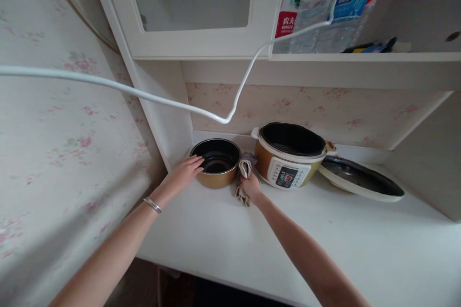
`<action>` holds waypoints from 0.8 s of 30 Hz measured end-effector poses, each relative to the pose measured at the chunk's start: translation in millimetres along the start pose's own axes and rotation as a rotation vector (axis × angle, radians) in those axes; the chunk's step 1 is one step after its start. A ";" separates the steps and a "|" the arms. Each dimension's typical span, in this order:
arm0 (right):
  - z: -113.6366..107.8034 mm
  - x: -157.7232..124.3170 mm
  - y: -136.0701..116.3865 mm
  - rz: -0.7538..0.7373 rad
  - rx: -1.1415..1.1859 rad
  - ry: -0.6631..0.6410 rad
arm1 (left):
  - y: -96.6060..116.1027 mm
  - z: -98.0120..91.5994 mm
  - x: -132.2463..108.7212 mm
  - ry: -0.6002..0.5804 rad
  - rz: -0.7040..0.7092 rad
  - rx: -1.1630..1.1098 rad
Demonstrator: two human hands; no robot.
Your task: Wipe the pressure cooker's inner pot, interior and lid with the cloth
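Note:
A round inner pot (217, 180), gold outside and black inside, stands upright on the white counter. My left hand (187, 171) is at its left side, with the fingers stretched out over the rim; the thumb is hidden. On the pot's right, my right hand (251, 187) is closed around a bunched, greyish-beige cloth (245, 169), part of which hangs below the fist. The cloth is close against the pot's right side. Just right of that hand sits a gold and white electric cooker (264, 163) with its top open and a dark inside.
The cooker's lid (363, 180) lies upside down at the right on the counter (223, 230). Overhead, a white cable (151, 96) crosses the view below a cabinet (201, 43). Plastic bottles (326, 19) stand on the shelf. A floral-papered wall (72, 163) bounds the left side.

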State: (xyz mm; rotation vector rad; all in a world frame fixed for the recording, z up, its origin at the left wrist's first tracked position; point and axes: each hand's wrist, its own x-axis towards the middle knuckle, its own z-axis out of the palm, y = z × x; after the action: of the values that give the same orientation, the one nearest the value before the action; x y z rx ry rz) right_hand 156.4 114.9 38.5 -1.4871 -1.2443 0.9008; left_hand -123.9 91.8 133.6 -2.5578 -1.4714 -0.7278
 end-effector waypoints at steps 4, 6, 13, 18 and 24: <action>4.2 2.9 1.0 0.009 -0.004 0.010 | -30.5 -6.0 -8.8 -0.094 -0.009 0.003; 12.3 -5.5 3.7 0.007 -0.005 0.023 | -20.3 -5.5 -8.9 -0.072 -0.057 0.002; 40.9 -56.6 5.2 -0.094 0.115 0.047 | 78.9 20.4 -1.0 0.035 -0.187 0.082; 27.7 -48.4 1.0 -0.053 0.138 0.054 | 105.5 19.9 3.2 -0.026 0.014 0.011; 4.3 -7.3 6.1 -0.010 -0.008 -0.001 | 20.5 -5.7 16.6 -0.006 0.043 0.030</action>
State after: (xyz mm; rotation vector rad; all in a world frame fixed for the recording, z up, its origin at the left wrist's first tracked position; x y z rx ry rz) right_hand 152.4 108.6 31.2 -1.4851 -1.2562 0.8905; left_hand -101.8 92.3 149.1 -2.5634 -1.4134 -0.6877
